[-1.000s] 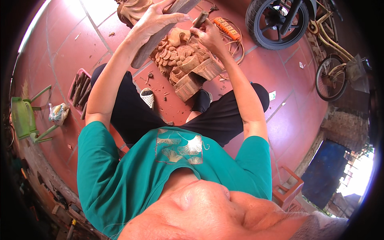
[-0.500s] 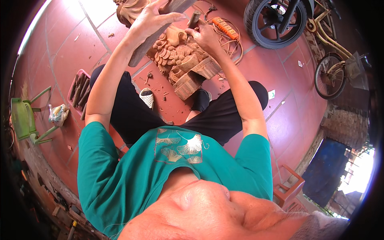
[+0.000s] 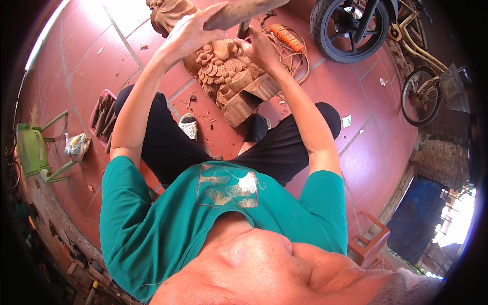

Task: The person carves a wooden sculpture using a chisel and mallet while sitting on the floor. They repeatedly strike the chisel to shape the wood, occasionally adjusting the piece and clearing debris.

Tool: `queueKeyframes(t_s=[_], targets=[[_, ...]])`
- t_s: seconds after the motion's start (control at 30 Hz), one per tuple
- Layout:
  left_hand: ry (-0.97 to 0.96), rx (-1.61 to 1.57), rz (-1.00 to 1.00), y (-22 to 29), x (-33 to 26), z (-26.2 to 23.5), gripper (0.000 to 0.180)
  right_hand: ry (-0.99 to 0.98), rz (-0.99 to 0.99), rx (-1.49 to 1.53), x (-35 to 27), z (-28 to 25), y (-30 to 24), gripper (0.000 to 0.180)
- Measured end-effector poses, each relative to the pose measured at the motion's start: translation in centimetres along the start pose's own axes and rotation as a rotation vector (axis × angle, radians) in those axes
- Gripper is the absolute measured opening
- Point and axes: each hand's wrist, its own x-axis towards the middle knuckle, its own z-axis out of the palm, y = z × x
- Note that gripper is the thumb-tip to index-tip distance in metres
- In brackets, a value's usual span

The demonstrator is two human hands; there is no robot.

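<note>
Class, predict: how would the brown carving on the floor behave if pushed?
The carving looks thick and blocky, so it is probably stiff and fairly heavy. Its squared end suggests sliding rather than rolling; small raised details might chip.

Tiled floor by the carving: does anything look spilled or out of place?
Yes: brown scraps lie scattered on the floor near the white shoe and the carving, looking like unswept debris.

carving [image 3: 216,68]: rough matt wood | club [image 3: 241,14]: smooth wood | floor tiles [image 3: 366,157]: glossy
</note>
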Motion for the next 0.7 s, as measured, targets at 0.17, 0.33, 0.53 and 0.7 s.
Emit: queueKeyframes(t_s=[0.17,0.33,0.53,0.7], targets=[[0.153,-0.162,0.093,-0.1,0.5,-1.4,0.072,-0.032,0.091,-0.02,0.3,0.1,-1.3,0.031],[-0.07,0.146,0.054,-2.0,-0.2,0.1,0.08,0.004,0.028,-0.041,0.2,0.4,0.2,0.036],[-0.082,0.045,-0.099,-2.2,0.1,-1.3,0.082,-0.021,0.251,-0.067,0.6,-0.7,-0.8,0.03],[-0.021,0.044,-0.092,0.9,-0.1,-3.0,0.079,0.031,0.189,0.099,0.8,-0.3,2.1,0.029]])
